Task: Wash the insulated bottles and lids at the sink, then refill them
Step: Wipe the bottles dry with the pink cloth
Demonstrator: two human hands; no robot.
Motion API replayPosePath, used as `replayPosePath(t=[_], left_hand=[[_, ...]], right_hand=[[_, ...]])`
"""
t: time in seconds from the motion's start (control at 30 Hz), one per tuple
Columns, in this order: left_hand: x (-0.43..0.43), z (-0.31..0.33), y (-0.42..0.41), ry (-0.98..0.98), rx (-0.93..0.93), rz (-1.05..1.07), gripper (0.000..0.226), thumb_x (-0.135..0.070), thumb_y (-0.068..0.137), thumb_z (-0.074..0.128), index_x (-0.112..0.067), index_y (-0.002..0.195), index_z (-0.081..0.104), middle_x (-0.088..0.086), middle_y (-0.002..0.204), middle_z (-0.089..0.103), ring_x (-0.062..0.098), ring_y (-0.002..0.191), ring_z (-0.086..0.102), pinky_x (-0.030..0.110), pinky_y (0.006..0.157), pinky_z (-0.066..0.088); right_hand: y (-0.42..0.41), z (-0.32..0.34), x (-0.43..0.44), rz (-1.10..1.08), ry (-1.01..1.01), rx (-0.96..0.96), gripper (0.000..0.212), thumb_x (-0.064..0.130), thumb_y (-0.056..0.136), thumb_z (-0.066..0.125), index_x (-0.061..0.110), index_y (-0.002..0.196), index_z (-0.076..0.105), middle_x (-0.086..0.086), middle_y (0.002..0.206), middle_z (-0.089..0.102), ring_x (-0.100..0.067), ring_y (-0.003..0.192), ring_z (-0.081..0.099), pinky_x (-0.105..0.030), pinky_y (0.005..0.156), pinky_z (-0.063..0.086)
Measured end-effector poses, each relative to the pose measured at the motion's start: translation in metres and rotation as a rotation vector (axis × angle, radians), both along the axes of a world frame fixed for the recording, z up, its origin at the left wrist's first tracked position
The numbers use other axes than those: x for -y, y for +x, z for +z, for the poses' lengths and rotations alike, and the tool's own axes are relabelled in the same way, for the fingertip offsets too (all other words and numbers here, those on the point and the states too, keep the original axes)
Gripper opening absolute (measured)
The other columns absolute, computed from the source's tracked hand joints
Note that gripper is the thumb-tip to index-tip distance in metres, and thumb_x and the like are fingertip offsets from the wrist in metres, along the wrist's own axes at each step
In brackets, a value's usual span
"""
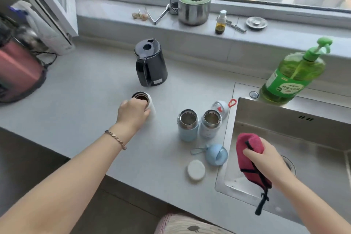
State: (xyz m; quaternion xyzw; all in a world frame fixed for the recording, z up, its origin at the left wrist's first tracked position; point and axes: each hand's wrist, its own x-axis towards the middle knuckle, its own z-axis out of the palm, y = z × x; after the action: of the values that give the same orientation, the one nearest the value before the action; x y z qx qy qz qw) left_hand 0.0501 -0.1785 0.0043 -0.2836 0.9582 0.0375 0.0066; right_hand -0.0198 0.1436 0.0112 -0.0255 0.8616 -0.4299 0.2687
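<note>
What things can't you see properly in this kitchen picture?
- Sink: no tap appears; its right side is cut off by the frame edge.
- Insulated bottles: whether water is inside can't be told from this angle.
- White bottle: mostly covered by the left hand.
- Soap bottle label: print too small to read.
- Pink cloth: partly hidden by the right hand.
- Pink appliance at far left: blurred and cut off.

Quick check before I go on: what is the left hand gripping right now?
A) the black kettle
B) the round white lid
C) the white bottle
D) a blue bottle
C: the left hand is closed around the open white bottle, which stands in front of the black kettle; both blue bottles stand untouched.
</note>
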Motion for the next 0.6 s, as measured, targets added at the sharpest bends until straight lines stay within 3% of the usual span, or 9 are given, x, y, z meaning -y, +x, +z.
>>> replayPosePath(t=[0.2,0.3,0.37,0.4,0.5,0.6], left_hand=[[0.029,-0.023,-0.019,-0.019,0.058,-0.096,0.021,-0.022,0.092,0.053,-0.003,0.097,0.060,0.014,0.107,0.054,0.032,0.104,0.050,0.034,0.087,0.034],[0.031,-0.023,-0.020,-0.039,-0.027,-0.166,0.012,-0.013,0.084,0.065,-0.002,0.084,0.060,0.013,0.089,0.058,0.032,0.090,0.054,0.036,0.078,0.039],[0.031,-0.025,-0.017,-0.105,-0.111,-0.266,0.024,-0.002,0.063,0.079,-0.005,0.072,0.057,0.011,0.072,0.059,0.031,0.074,0.057,0.036,0.070,0.044],[0.029,-0.027,-0.015,-0.155,-0.178,-0.292,0.029,-0.001,0.057,0.081,-0.006,0.076,0.059,0.011,0.074,0.061,0.031,0.075,0.059,0.040,0.073,0.047],[0.000,-0.031,-0.005,-0.232,-0.357,-0.380,0.037,-0.018,0.074,0.056,-0.009,0.110,0.055,0.013,0.106,0.064,0.028,0.105,0.050,0.052,0.096,0.037],[-0.052,-0.036,0.000,-0.165,-0.477,-0.624,0.030,-0.027,0.078,0.048,-0.015,0.105,0.054,0.005,0.102,0.067,0.019,0.101,0.049,0.041,0.092,0.036]], right_hand=[[0.003,-0.004,0.000,-0.051,0.019,0.002,0.010,0.001,0.082,0.055,0.009,0.087,0.059,-0.006,0.072,0.059,-0.014,0.058,0.049,-0.025,0.051,0.038],[0.006,-0.004,-0.001,-0.073,0.012,0.008,0.009,0.001,0.082,0.055,0.008,0.087,0.058,-0.006,0.067,0.057,-0.014,0.050,0.049,-0.014,0.038,0.039],[0.007,-0.004,-0.001,-0.077,-0.005,0.007,0.009,0.000,0.083,0.055,0.007,0.088,0.058,-0.007,0.068,0.057,-0.014,0.050,0.049,-0.010,0.035,0.037],[0.008,-0.003,-0.003,-0.085,-0.019,0.010,0.010,-0.001,0.083,0.056,0.006,0.089,0.058,-0.008,0.069,0.058,-0.014,0.050,0.049,-0.010,0.035,0.037],[0.008,-0.004,-0.006,-0.099,-0.046,-0.009,0.012,-0.001,0.083,0.057,0.010,0.086,0.060,-0.006,0.069,0.058,-0.013,0.054,0.049,-0.008,0.038,0.037],[0.010,-0.004,-0.015,-0.102,-0.058,-0.026,0.016,-0.001,0.082,0.058,0.015,0.084,0.060,0.000,0.067,0.058,-0.012,0.057,0.050,-0.008,0.045,0.036]])
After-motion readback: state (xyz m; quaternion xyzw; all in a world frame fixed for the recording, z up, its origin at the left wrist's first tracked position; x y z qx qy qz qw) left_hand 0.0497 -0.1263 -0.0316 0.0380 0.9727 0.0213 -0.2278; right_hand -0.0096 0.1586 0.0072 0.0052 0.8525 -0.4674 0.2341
